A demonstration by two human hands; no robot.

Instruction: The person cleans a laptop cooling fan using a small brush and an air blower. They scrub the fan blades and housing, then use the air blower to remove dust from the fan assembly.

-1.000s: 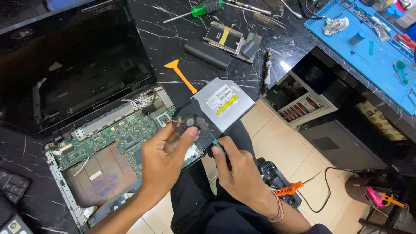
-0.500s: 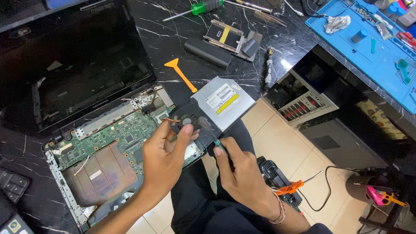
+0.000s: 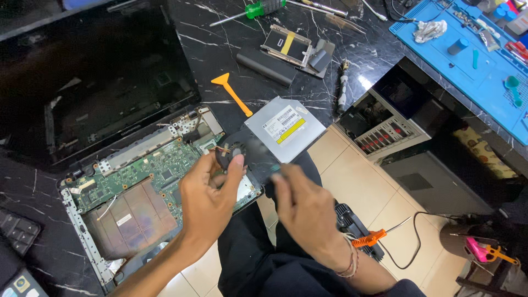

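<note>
A black flat cooling fan [image 3: 254,155] with thin wires at its left end is held over the front edge of the open laptop base. My left hand [image 3: 206,201] grips the fan's left side, thumb pressed near the round hub. On the fan's lower right edge my right hand [image 3: 305,212] holds on with its fingertips; it is blurred by motion. Under the left hand lies the green motherboard [image 3: 148,168] in the silver laptop chassis [image 3: 74,217].
A silver optical drive [image 3: 283,127] lies just behind the fan, an orange pry tool [image 3: 234,93] beside it. The laptop's dark screen [image 3: 93,77] leans back left. A drive caddy [image 3: 291,44], green screwdriver [image 3: 258,8], blue mat [image 3: 473,60], and an open computer case [image 3: 385,124] are around.
Both hands have shifted slightly with the fan; my left thumb has slid onto the hub and my right hand has moved up along the fan's edge.
</note>
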